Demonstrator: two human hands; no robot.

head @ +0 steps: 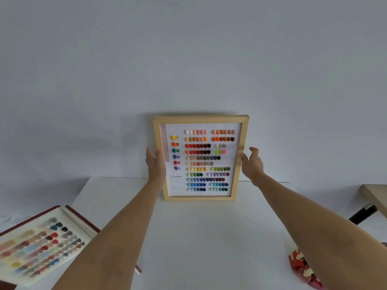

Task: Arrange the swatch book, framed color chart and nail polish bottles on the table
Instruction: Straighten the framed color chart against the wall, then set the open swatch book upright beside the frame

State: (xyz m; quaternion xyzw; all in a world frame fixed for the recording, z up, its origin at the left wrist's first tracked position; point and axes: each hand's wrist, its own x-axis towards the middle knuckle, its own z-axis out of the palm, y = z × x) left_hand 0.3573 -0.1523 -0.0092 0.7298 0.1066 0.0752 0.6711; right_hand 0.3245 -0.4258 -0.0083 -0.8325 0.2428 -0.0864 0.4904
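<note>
Leftmost, the open swatch book point(39, 245) lay at the table's point(199, 237) near-left corner. Next, the left hand point(155, 164) pressed flat on the framed color chart point(200, 158), which stood at the table's back against the wall. The right hand point(252, 164) was open beside its right edge.

1. Your chart point(200, 158) has a pale, matt wooden frame; inside, white paper carries rows of glossy colour chips.
2. Your table point(188, 237) is smooth, matt white.
3. Your swatch book point(41, 245) shows shiny chips on smooth cream pages, with a dark red cover edge.
4. The wall point(188, 59) behind is plain matt white.
</note>
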